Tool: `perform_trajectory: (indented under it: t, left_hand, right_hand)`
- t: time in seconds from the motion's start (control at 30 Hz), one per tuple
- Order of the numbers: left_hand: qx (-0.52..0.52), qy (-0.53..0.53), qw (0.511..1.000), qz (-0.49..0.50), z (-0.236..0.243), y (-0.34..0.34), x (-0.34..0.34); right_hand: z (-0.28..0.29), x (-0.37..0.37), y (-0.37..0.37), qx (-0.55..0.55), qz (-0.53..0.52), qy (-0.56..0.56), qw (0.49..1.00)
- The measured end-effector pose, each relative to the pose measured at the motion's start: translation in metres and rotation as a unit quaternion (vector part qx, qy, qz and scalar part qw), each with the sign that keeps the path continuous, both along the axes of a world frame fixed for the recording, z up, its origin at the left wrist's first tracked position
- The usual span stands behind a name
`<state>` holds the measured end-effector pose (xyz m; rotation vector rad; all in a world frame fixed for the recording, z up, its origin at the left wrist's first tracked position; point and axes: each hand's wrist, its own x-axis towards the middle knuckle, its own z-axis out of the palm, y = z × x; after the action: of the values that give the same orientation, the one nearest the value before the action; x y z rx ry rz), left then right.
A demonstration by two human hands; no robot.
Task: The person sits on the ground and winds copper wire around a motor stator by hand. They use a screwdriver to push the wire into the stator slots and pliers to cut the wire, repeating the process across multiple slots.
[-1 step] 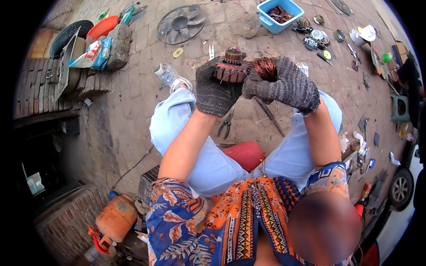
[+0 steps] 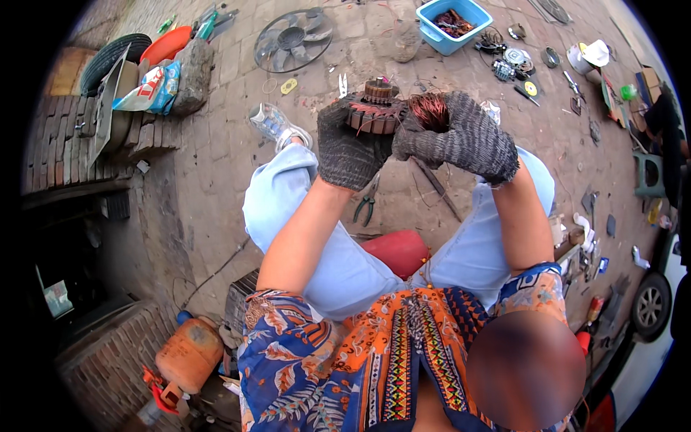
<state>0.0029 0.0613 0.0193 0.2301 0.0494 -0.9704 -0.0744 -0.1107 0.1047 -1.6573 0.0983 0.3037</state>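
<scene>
Grey knitted gloves cover both of my hands. My left hand point(image 2: 353, 144) is closed around a motor armature point(image 2: 372, 119), a dark slotted core with a copper commutator on top and reddish wire ends around it. Bunched in my right hand point(image 2: 464, 137) is a bundle of copper wire point(image 2: 430, 113), its loose strands sticking up beside the armature. The two hands are held close together above the ground, in front of my knees. Below them lie pliers with dark green handles point(image 2: 367, 205) and a long dark rod point(image 2: 437, 189). The fingers' undersides are hidden.
Ahead on the paving are a fan wheel point(image 2: 291, 37), white-tipped pliers point(image 2: 343, 85) and a blue basin point(image 2: 448, 45) holding copper scraps. Motor parts point(image 2: 515, 63) lie to the right. An orange gas cylinder point(image 2: 188, 353) stands at lower left. A car wheel point(image 2: 650, 306) is at far right.
</scene>
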Motion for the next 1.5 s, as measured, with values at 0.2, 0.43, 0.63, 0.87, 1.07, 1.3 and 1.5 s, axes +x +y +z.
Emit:
perform_trajectory:
  t: [0.2, 0.43, 0.63, 0.87, 1.07, 1.3, 1.5]
  left_hand:
    - [0.050, -0.059, 0.997, 0.023, -0.001, -0.002, 0.000]
    - [0.086, -0.094, 0.991, 0.038, 0.004, -0.002, -0.004]
    - [0.092, -0.093, 0.990, 0.050, 0.003, -0.001, -0.005]
    - [0.021, -0.088, 0.996, 0.018, -0.007, 0.000, 0.000]
    - [-0.061, -0.007, 0.998, 0.008, -0.005, -0.002, -0.002]
    - [-0.061, -0.005, 0.998, 0.012, -0.005, -0.002, -0.001]
    - [0.089, 0.003, 0.996, 0.028, 0.004, -0.005, -0.002]
  right_hand:
    - [0.002, 0.000, -0.001, -0.054, 0.003, -0.025, 0.998]
    - [-0.005, -0.001, -0.001, -0.084, 0.007, -0.092, 0.992]
    - [-0.002, -0.001, -0.001, -0.119, 0.006, -0.095, 0.988]
    - [0.003, -0.002, 0.006, -0.083, -0.011, -0.087, 0.993]
    - [-0.008, -0.001, 0.008, -0.052, -0.018, -0.104, 0.993]
    - [0.001, -0.002, 0.014, -0.026, -0.036, -0.066, 0.997]
    - [0.004, -0.005, 0.022, -0.081, -0.039, -0.157, 0.983]
